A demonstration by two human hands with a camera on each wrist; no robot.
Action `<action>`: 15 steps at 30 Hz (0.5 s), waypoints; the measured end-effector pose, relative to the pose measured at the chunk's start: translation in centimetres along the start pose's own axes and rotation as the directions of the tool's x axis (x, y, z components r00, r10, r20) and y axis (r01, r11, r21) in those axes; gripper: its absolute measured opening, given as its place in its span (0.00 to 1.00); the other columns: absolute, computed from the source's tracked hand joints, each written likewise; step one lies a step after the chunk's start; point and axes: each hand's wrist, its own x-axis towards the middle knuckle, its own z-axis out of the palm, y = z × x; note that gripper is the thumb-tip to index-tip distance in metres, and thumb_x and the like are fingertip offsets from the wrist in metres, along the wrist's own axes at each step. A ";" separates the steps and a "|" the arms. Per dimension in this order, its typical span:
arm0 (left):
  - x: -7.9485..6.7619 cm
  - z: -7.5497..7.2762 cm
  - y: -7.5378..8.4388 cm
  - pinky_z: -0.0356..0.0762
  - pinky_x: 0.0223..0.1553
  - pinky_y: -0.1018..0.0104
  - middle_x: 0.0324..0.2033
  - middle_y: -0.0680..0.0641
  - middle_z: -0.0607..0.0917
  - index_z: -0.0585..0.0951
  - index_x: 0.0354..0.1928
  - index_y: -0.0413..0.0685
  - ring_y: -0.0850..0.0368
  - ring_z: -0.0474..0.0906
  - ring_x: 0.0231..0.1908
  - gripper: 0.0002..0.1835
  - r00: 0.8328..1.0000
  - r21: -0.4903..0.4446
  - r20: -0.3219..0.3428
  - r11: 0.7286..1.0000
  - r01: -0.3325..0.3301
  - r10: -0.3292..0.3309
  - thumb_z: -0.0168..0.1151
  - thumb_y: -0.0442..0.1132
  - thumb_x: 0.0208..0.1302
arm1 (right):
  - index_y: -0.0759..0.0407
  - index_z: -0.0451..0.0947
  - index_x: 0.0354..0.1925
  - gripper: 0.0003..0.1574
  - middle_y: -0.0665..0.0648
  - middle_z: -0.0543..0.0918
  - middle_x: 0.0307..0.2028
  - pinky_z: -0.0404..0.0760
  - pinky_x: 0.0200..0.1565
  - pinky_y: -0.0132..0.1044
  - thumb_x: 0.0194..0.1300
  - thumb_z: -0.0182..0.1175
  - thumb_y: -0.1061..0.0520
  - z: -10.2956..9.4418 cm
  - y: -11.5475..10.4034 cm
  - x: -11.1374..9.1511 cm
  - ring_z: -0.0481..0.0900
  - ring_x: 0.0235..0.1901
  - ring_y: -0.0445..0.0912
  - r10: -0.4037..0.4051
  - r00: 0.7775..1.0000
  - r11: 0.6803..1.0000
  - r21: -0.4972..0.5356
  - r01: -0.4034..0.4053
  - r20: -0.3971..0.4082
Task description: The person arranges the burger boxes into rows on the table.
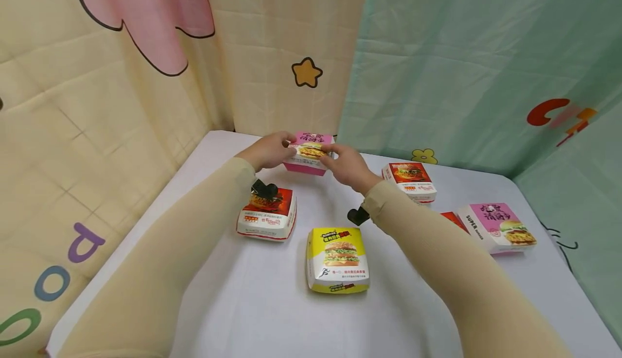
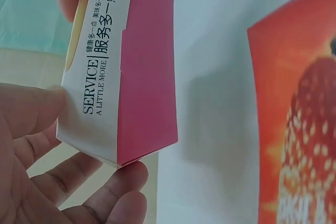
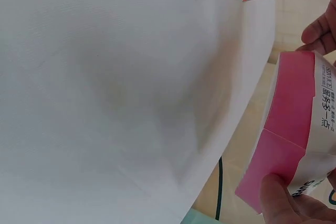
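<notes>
At the far edge of the table both hands hold a pink and white burger box (image 1: 311, 154) between them. Its lid carries a burger picture and pink lettering. My left hand (image 1: 272, 152) grips its left end, thumb on the white lid and fingertips around the end and lower edge in the left wrist view. My right hand (image 1: 351, 169) grips the opposite end, with a finger against the pink base (image 3: 286, 150) in the right wrist view. Nearest to the left forearm sits a red and white burger box (image 1: 266, 215). A yellow and white burger box (image 1: 338, 261) lies nearer, between the forearms.
On the right stand another red and white box (image 1: 410, 181), a second pink and white box (image 1: 498, 227) and a red-topped box (image 1: 455, 221) partly hidden by the right sleeve. Printed curtains (image 1: 286, 34) hang around the white table (image 1: 262, 304).
</notes>
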 end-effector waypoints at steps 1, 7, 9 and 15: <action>-0.1 -0.2 -0.1 0.72 0.71 0.40 0.75 0.41 0.70 0.67 0.78 0.53 0.42 0.70 0.69 0.30 1.000 -0.009 -0.002 1.000 0.002 -0.003 0.56 0.50 0.79 | 0.41 0.69 0.77 0.33 0.56 0.72 0.74 0.82 0.62 0.49 0.79 0.59 0.42 0.1 -0.1 0.1 0.71 0.64 0.55 -0.005 1.000 1.000 0.000 0.005 -0.002; -0.6 -1.2 -1.2 0.71 0.72 0.39 0.76 0.40 0.69 0.66 0.78 0.51 0.40 0.68 0.71 0.30 1.000 -0.031 -0.019 0.999 0.006 -0.007 0.57 0.48 0.79 | 0.41 0.72 0.75 0.30 0.55 0.70 0.75 0.83 0.61 0.45 0.79 0.59 0.45 0.9 -1.1 0.7 0.70 0.66 0.53 -0.036 0.999 0.999 0.002 0.036 -0.004; -0.7 -1.5 -1.7 0.71 0.72 0.39 0.75 0.39 0.70 0.66 0.78 0.51 0.40 0.68 0.72 0.30 1.000 -0.028 -0.022 1.000 0.000 -0.001 0.56 0.47 0.79 | 0.42 0.73 0.75 0.29 0.55 0.70 0.75 0.82 0.61 0.46 0.80 0.58 0.46 1.3 -1.4 0.8 0.70 0.66 0.53 -0.042 0.999 0.999 -0.002 0.042 0.003; -0.8 -1.9 -3.0 0.71 0.72 0.40 0.75 0.37 0.70 0.66 0.78 0.49 0.39 0.68 0.72 0.30 1.000 -0.053 -0.025 0.999 0.001 -0.002 0.57 0.45 0.78 | 0.44 0.73 0.75 0.28 0.56 0.69 0.77 0.79 0.67 0.52 0.82 0.55 0.47 2.1 -1.9 1.4 0.71 0.67 0.54 -0.083 0.996 0.996 -0.043 0.084 0.041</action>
